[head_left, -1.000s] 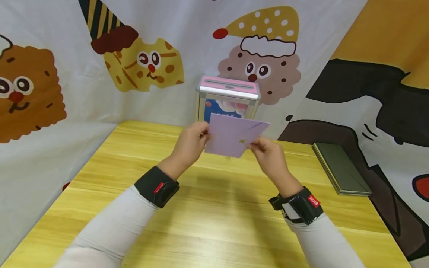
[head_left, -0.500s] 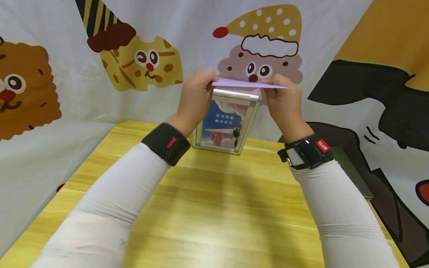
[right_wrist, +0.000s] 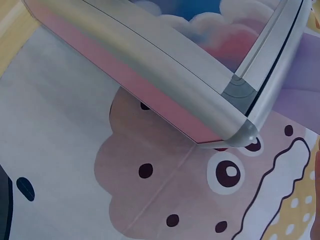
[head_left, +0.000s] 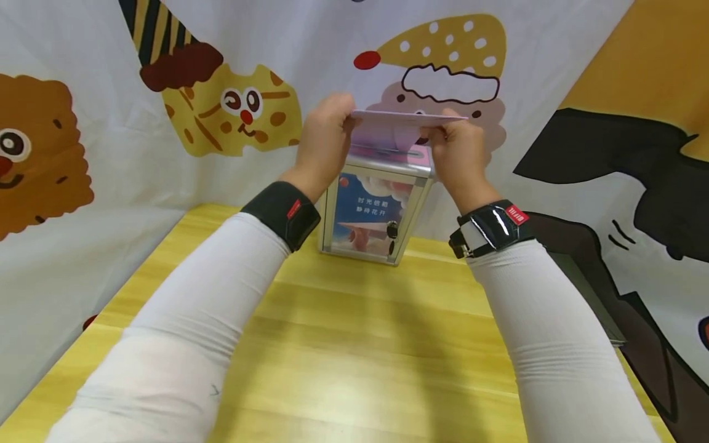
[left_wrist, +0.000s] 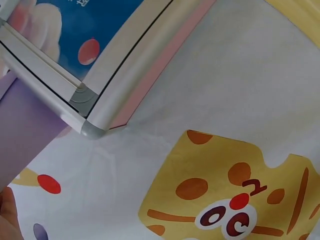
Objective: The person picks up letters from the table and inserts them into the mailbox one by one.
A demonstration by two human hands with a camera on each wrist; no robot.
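A purple envelope (head_left: 382, 128) stands over the pink top of a metal-framed slotted letter box (head_left: 362, 221). My left hand (head_left: 325, 138) pinches its left end, and the right end is pinched by my right hand (head_left: 461, 151). Its lower edge is at the slot; whether it has entered cannot be told. In the left wrist view the envelope (left_wrist: 30, 117) passes beside the box's frame (left_wrist: 132, 62), a bit of the left hand (left_wrist: 8, 220) showing at the edge. The right wrist view has the envelope (right_wrist: 300, 75) behind the box's corner.
The box stands on a wooden table (head_left: 332, 369) close to a patterned cloth backdrop (head_left: 249, 178). A dark green stack (head_left: 581, 292) lies at the table's right side, partly behind the right sleeve. A lock (head_left: 392, 229) sits on the box's front door.
Both hands have raised the envelope from in front of the box to above its top. The envelope has gone from nearly flat to upright over the slot.
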